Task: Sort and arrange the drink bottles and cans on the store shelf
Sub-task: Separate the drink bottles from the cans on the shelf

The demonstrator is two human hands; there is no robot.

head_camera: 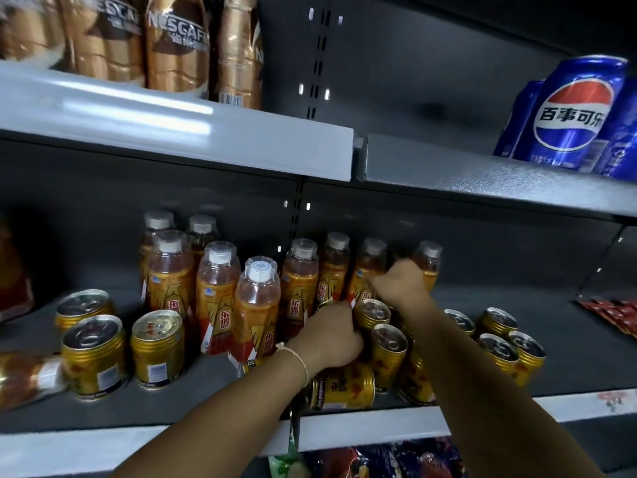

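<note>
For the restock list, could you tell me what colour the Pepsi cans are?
Blue, with a red, white and blue globe logo, on the Pepsi cans; seen in the head view.

Middle shelf (482, 343): bottles behind, cans in front.
The bottles (256, 305) stand in rows at the back centre; three cans (157, 350) stand to their left, a can cluster (501, 343) to their right. One can (341, 388) lies on its side at the front edge. Cola cans (565, 115) sit on the upper right shelf (482, 177).

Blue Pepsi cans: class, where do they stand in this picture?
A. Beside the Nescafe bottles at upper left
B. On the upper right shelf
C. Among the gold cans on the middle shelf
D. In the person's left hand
B: the blue Pepsi cans stand on the upper right shelf, above the gold cans.
</note>
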